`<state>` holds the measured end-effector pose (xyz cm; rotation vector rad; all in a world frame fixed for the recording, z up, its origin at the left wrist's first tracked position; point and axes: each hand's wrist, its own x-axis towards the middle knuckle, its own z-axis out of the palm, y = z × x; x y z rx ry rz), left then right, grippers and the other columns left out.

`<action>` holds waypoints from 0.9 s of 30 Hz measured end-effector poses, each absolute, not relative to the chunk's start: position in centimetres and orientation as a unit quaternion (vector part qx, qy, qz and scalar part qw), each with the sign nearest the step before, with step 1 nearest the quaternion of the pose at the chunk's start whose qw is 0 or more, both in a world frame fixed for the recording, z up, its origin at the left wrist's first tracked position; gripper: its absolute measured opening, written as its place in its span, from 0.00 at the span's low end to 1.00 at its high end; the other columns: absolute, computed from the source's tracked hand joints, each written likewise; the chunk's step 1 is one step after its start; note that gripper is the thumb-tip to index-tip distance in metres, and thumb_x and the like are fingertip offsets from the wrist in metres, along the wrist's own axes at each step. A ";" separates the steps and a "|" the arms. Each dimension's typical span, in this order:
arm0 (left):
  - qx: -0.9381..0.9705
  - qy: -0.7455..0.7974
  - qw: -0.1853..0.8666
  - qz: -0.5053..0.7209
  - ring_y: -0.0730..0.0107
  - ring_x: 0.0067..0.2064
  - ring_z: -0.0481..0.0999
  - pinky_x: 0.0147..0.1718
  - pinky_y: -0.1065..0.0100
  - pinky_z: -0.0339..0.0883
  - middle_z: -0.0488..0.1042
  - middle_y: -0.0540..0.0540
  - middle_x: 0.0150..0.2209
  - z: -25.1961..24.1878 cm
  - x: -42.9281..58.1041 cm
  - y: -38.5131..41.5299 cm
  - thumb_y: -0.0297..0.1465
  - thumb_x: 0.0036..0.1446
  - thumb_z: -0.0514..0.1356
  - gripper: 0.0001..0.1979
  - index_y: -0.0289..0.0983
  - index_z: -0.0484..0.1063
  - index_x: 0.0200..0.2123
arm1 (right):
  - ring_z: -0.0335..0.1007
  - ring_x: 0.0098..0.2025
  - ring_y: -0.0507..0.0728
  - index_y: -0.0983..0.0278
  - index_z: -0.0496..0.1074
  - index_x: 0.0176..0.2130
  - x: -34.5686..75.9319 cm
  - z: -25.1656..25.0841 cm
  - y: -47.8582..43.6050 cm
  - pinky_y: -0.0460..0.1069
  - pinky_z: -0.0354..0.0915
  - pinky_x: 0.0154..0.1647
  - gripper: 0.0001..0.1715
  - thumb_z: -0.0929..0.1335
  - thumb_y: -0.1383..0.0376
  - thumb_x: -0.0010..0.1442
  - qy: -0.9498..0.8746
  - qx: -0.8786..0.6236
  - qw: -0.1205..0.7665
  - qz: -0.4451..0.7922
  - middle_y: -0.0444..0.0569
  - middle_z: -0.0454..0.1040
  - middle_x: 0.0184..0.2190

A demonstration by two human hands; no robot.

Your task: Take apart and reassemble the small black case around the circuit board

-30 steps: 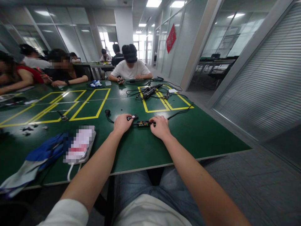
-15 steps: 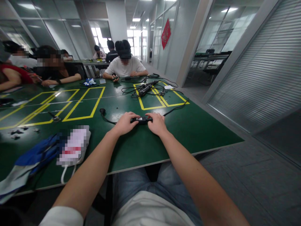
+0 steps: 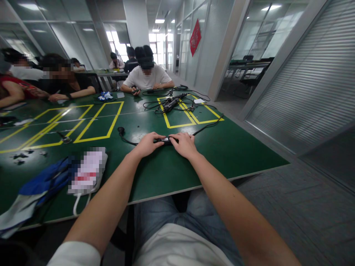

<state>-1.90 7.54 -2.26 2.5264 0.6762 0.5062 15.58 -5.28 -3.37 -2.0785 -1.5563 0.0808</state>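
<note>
A slim black power adapter [image 3: 166, 142] with a white label lies near the front of the green table, mostly covered by my hands. My left hand [image 3: 148, 144] grips its left end, thumb along the near side and fingers over the far side. Over the right part, my right hand [image 3: 183, 143] is closed in the same way, hiding that end. From the left side a cable runs out to a black plug [image 3: 121, 130] resting on the table. Another black cord [image 3: 208, 128] leaves past my right hand toward the back right.
Left of my arm lie a white phone-like object [image 3: 88, 170] with a strap and a blue-and-grey glove [image 3: 41, 184]. Small dark parts [image 3: 20, 159] are scattered at the left. Tangled black cabled devices [image 3: 172, 103] lie within yellow tape. A person in white [image 3: 148, 75] sits opposite.
My right hand has slid slightly left over the adapter and now covers more of its right half. My left hand keeps its hold in nearly the same place.
</note>
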 end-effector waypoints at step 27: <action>0.854 0.334 0.307 0.254 0.55 0.53 0.82 0.58 0.56 0.73 0.84 0.40 0.52 -2.4 -1.6 8.3 0.33 0.66 0.62 0.16 0.36 0.81 0.54 | 0.72 0.61 0.66 0.52 0.63 0.71 16.9 -5.2 -4.9 0.64 0.63 0.62 0.45 0.77 0.63 0.61 -0.609 -0.721 0.327 0.055 0.48 0.81 0.55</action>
